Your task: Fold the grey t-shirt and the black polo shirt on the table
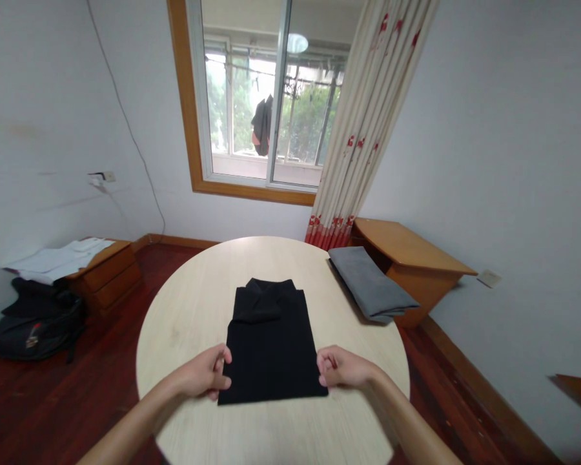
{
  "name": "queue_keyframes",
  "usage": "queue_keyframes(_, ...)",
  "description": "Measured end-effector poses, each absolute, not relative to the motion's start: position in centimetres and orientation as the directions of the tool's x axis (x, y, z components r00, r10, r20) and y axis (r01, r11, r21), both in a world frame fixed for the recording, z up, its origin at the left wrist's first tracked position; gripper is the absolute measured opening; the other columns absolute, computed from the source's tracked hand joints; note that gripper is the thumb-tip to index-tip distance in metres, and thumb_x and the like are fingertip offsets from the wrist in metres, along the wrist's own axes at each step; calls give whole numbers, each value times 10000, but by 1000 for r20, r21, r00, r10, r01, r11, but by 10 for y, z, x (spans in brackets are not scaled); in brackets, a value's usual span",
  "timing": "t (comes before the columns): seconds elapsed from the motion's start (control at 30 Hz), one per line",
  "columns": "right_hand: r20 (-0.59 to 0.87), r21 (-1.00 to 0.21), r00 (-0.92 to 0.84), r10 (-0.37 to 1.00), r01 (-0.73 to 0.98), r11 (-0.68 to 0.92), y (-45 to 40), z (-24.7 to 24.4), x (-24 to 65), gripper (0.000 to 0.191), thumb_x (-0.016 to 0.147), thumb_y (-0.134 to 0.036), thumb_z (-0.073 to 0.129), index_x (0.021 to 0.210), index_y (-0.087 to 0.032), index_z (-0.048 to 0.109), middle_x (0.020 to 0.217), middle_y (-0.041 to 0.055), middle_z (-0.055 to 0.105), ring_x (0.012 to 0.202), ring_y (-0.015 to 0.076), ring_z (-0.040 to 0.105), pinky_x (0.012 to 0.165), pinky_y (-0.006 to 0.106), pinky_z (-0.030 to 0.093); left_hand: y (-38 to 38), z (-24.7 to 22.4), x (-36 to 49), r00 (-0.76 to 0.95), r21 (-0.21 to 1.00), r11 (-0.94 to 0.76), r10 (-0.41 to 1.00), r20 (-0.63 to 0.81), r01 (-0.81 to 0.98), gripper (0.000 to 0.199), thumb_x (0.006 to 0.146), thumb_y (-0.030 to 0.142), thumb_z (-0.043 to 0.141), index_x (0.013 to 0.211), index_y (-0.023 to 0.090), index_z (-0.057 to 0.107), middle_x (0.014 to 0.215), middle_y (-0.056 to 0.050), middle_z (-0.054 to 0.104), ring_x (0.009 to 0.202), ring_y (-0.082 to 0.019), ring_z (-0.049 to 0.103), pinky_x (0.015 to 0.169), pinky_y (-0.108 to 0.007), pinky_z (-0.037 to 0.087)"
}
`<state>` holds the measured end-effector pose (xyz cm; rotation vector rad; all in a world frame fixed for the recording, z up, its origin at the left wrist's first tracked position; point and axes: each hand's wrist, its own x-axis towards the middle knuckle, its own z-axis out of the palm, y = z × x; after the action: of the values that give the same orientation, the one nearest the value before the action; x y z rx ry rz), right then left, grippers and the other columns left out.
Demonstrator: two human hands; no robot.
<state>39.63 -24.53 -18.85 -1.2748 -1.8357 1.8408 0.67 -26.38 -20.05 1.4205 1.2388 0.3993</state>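
Note:
A folded black garment [274,361] lies on the round pale table [184,310], its collar end toward the window and a flap folded across its upper part. At its lower left edge is my left hand [207,373], with thumb and curled fingers closed on the cloth. My right hand [343,368] is closed on the lower right edge, fingers curled and thumb tip over the fabric. The fingertips under the cloth are hidden. A folded grey cloth [370,284] rests at the table's right rim, apart from both hands.
Behind the grey cloth stands a wooden desk [411,245] by the wall. Papers [58,258] lie on a low wooden cabinet [111,274] at the left, with a black bag [36,329] on the floor beside it. A patterned curtain [353,129] hangs by the window [266,97].

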Motion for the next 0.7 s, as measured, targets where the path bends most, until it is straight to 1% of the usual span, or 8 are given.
queue_keyframes(0.07,-494,-867,-679,543,435,-244,-251,-185,406,417,621,-497,830,734,-182,581,593,-30,598,521,100,529,510,218,352,-276,-189,5,325,793,201,833,-448,576,443,704,437,694,989,249,412,638,72,543,538,-200,611,540,-292,419)
queue_keyframes(0.1,-488,-870,-677,551,425,-248,-249,-184,407,426,638,-520,816,753,-178,590,626,-16,615,545,109,552,519,223,366,-278,-182,7,253,740,143,883,-395,658,441,724,438,686,1025,241,430,711,30,601,639,-236,654,603,-326,456)
queue_keyframes(0.17,-368,-920,-575,731,341,-195,-234,-186,401,435,674,-542,786,812,-179,591,656,-25,602,569,106,548,535,226,377,-275,-167,20,156,600,-19,972,-176,800,499,736,407,706,1138,221,478,980,-70,667,931,-291,665,791,-384,481)
queue_keyframes(0.23,-177,-960,-368,913,270,-77,-210,-191,385,450,695,-529,768,926,-187,588,666,-53,564,582,102,523,562,233,392,-264,-156,41,196,450,-170,980,-13,877,619,716,351,752,1265,218,499,1224,-113,608,1148,-305,580,942,-394,439)
queue_keyframes(0.4,79,-904,-46,996,419,91,-149,-209,343,542,729,-404,719,1205,-190,573,732,-47,566,636,131,526,634,272,441,-225,-156,77,290,227,-314,948,131,922,488,794,273,698,1268,220,593,1257,-119,576,1169,-303,536,958,-398,426)
queue_keyframes(0.47,149,-884,-36,988,442,150,-136,-216,335,506,732,-349,687,1208,-201,599,761,-36,589,634,134,528,658,289,463,-210,-161,76,286,275,-319,946,155,907,333,820,256,659,1150,213,657,1183,-109,625,1109,-296,573,917,-388,441)
queue_keyframes(0.53,190,-883,-56,980,427,195,-131,-220,333,417,728,-312,655,1132,-210,654,820,-12,639,663,145,557,693,310,489,-197,-167,68,271,443,-311,951,151,841,200,864,288,597,1019,206,695,1060,-91,683,1008,-278,623,867,-373,459)
queue_keyframes(0.7,275,-925,-72,959,252,285,-137,-223,340,325,796,-332,594,1065,-200,721,1062,76,704,871,193,658,787,335,530,-167,-185,40,23,946,-121,993,119,301,371,829,513,609,868,156,704,859,-74,733,839,-265,669,721,-336,495)
